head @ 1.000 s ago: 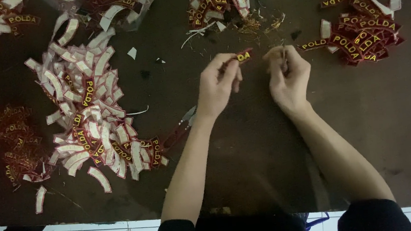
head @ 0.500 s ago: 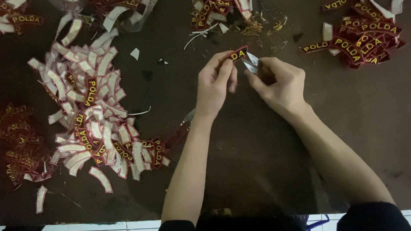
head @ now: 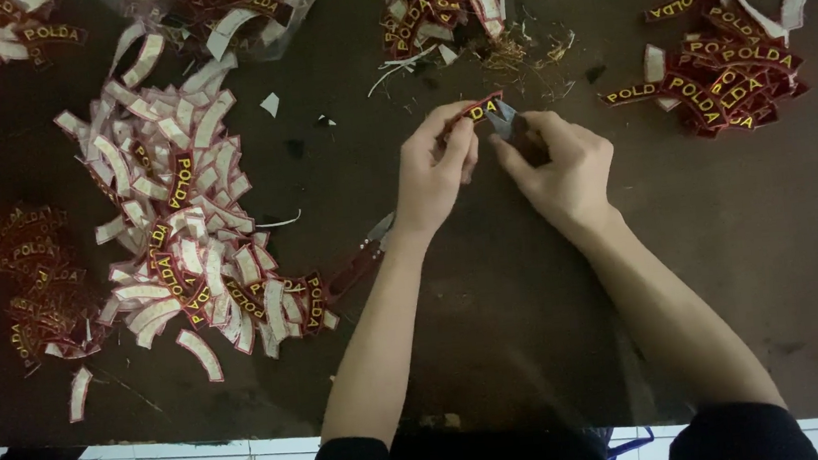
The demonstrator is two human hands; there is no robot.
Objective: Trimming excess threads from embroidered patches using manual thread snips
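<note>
We hold 1 curved dark-red patch point(head: 478, 110) with yellow stitched letters just above the dark brown table point(head: 499, 331), pinched at its left end between the thumb and fingers of our left hand point(head: 433, 168), so that its right end sticks out free toward the other hand. Our right hand point(head: 563, 170) is closed round a small pair of snips point(head: 503, 119), whose pale blades meet the patch at that free end; we cannot tell whether the blades are parted or shut, as they are too small and half covered by the fingers. Both hands are raised close together near the middle of the table, which keeps the patch taut and the edge in plain sight. Just beyond them lies a small heap of red patches mixed with loose thread trimmings point(head: 453, 11), near enough for scraps to fall there. To the right sits a pile of face-up red patches point(head: 724, 80), apart from the rest. To the left spreads a large pile of patches lying mostly white backing up point(head: 178, 222), and a long red-handled tool point(head: 357, 263) lies on the table between that pile and our left forearm. Farther left is a darker heap of red patches point(head: 29, 277)
</note>
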